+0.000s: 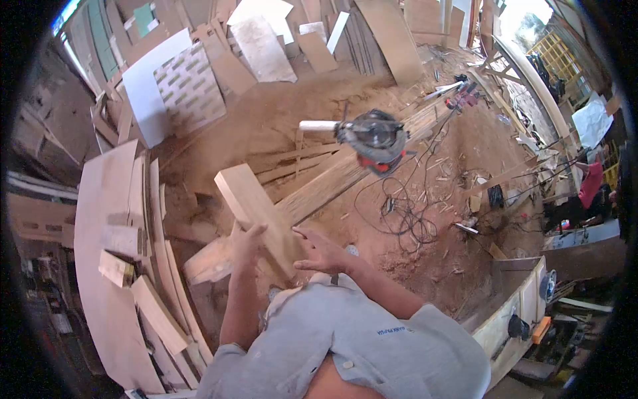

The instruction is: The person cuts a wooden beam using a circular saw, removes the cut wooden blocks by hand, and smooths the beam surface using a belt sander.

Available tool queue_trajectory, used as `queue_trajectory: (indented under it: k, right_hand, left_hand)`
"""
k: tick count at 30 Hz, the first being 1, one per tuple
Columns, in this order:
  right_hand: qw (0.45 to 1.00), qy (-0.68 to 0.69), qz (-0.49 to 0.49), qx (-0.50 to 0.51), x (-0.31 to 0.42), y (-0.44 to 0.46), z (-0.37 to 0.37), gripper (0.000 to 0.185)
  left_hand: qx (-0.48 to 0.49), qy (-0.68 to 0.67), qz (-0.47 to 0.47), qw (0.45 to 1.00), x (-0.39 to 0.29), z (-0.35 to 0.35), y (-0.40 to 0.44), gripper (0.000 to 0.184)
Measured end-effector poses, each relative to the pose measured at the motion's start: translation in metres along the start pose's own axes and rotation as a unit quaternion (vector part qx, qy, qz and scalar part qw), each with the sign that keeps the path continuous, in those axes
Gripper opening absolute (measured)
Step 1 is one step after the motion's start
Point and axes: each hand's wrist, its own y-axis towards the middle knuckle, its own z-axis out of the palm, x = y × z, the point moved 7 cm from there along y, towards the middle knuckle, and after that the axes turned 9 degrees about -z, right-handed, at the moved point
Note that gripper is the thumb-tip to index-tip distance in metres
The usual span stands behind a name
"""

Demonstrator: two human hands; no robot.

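A thick, pale wooden board is tilted up in front of my body. My left hand is at its left edge, with the thumb across the face and the other fingers partly hidden. On the opposite side, my right hand has its fingers apart beside the board's right edge; I cannot tell if it touches. Beyond the board, a long rough timber beam runs along the ground. A dark power tool with red parts is on or just above that beam.
Tangled black cable lies on the sawdust-covered ground to the right. Stacked boards stand at the left, with offcuts on them. Sheets and panels lean at the back. A wooden box-like bench is at the lower right.
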Motion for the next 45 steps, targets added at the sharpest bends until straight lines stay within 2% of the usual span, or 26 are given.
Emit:
queue_trajectory:
  k: [1, 2, 3, 6, 7, 11, 12, 15, 18, 20, 22, 23, 25, 26, 29, 30, 33, 34, 35, 36, 37, 38, 39, 41, 42, 45]
  right_hand:
    - [1.000, -0.021, -0.005, 0.004, -0.022, -0.004, -0.017, 0.101]
    - [0.997, 0.063, 0.029, -0.027, -0.041, -0.014, -0.050, 0.089]
    - [0.996, 0.040, 0.061, -0.059, -0.060, -0.027, -0.092, 0.082]
    - [0.959, 0.059, 0.180, -0.210, -0.135, -0.080, -0.197, 0.062]
    - [0.951, 0.034, 0.190, -0.242, -0.150, -0.093, -0.232, 0.058]
    - [0.924, -0.087, 0.193, -0.318, -0.214, -0.110, -0.334, 0.051]
    - [0.925, -0.113, 0.179, -0.316, -0.227, -0.103, -0.349, 0.050]
    - [0.917, -0.186, 0.145, -0.321, -0.252, -0.076, -0.389, 0.050]
    - [0.910, -0.244, 0.158, -0.295, -0.269, -0.039, -0.402, 0.048]
    - [0.902, -0.286, 0.208, -0.248, -0.288, -0.023, -0.405, 0.044]
    - [0.906, -0.213, 0.350, -0.103, -0.279, -0.004, -0.406, 0.040]
    - [0.893, -0.171, 0.415, -0.028, -0.276, 0.001, -0.406, 0.039]
    - [0.925, -0.228, 0.303, 0.020, -0.349, 0.001, -0.386, 0.035]
    - [0.938, -0.248, 0.238, 0.039, -0.372, 0.001, -0.375, 0.034]
    - [0.922, -0.216, 0.317, 0.051, -0.356, 0.005, -0.391, 0.031]
    - [0.932, -0.203, 0.292, 0.066, -0.356, 0.009, -0.392, 0.029]
    - [0.955, -0.146, 0.240, 0.094, -0.383, 0.009, -0.388, 0.028]
    - [0.959, -0.113, 0.242, 0.095, -0.423, -0.003, -0.376, 0.030]
    - [0.961, -0.079, 0.245, 0.097, -0.447, -0.009, -0.371, 0.033]
    - [0.946, -0.004, 0.313, 0.088, -0.414, -0.003, -0.379, 0.038]
    - [0.949, 0.060, 0.291, 0.105, -0.399, 0.007, -0.381, 0.034]
    - [0.947, 0.126, 0.268, 0.124, -0.390, 0.013, -0.381, 0.030]
    - [0.940, 0.191, 0.243, 0.143, -0.382, 0.018, -0.381, 0.026]
    - [0.962, 0.108, 0.208, 0.141, -0.377, 0.027, -0.395, 0.027]
    - [0.969, 0.077, 0.187, 0.141, -0.379, 0.030, -0.401, 0.029]
    - [0.983, 0.001, 0.122, 0.139, -0.392, 0.039, -0.429, 0.038]
  left_hand:
    - [-0.013, 0.047, 0.015, 0.999, -0.004, 0.007, 0.009, 0.061]
    - [-0.014, 0.124, 0.045, 0.991, -0.006, 0.016, 0.021, 0.062]
    - [-0.014, 0.198, 0.073, 0.977, -0.002, 0.025, 0.034, 0.064]
    - [-0.018, 0.400, 0.111, 0.910, 0.027, 0.047, 0.071, 0.068]
    - [-0.018, 0.462, 0.115, 0.879, 0.036, 0.053, 0.081, 0.068]
    - [0.009, 0.605, 0.046, 0.795, 0.073, 0.081, 0.110, 0.061]
    - [-0.002, 0.634, 0.074, 0.770, 0.089, 0.078, 0.121, 0.053]
    - [-0.010, 0.578, 0.203, 0.790, 0.108, 0.070, 0.131, 0.046]
    - [-0.001, 0.569, 0.093, 0.817, 0.091, 0.089, 0.123, 0.044]
    - [-0.016, 0.614, 0.054, 0.787, 0.073, 0.117, 0.122, 0.047]
    - [0.001, 0.676, 0.041, 0.736, 0.061, 0.143, 0.133, 0.048]
    - [0.008, 0.669, 0.033, 0.743, 0.057, 0.157, 0.141, 0.047]
    - [0.026, 0.646, -0.001, 0.762, 0.046, 0.196, 0.138, 0.046]
    - [0.057, 0.642, -0.001, 0.765, 0.049, 0.206, 0.142, 0.052]
    - [0.070, 0.539, 0.071, 0.836, 0.010, 0.252, 0.129, 0.060]
    - [0.093, 0.473, 0.041, 0.875, 0.008, 0.267, 0.130, 0.072]
    - [0.166, 0.227, 0.018, 0.960, 0.031, 0.312, 0.144, 0.082]
    - [0.196, 0.146, -0.034, 0.969, 0.034, 0.332, 0.141, 0.089]
    - [0.197, 0.112, -0.056, 0.972, 0.034, 0.349, 0.139, 0.082]
    - [0.197, 0.077, -0.080, 0.974, 0.033, 0.364, 0.137, 0.075]
    - [0.195, 0.042, -0.104, 0.974, 0.034, 0.379, 0.136, 0.069]
    - [0.198, 0.006, -0.137, 0.971, 0.039, 0.390, 0.137, 0.081]
    - [0.192, 0.016, -0.135, 0.972, 0.036, 0.400, 0.135, 0.079]
    - [0.175, 0.033, -0.131, 0.975, 0.031, 0.416, 0.129, 0.075]
    - [0.165, -0.034, -0.158, 0.973, 0.053, 0.416, 0.134, 0.067]
    - [0.140, -0.059, -0.101, 0.983, 0.050, 0.449, 0.125, 0.062]
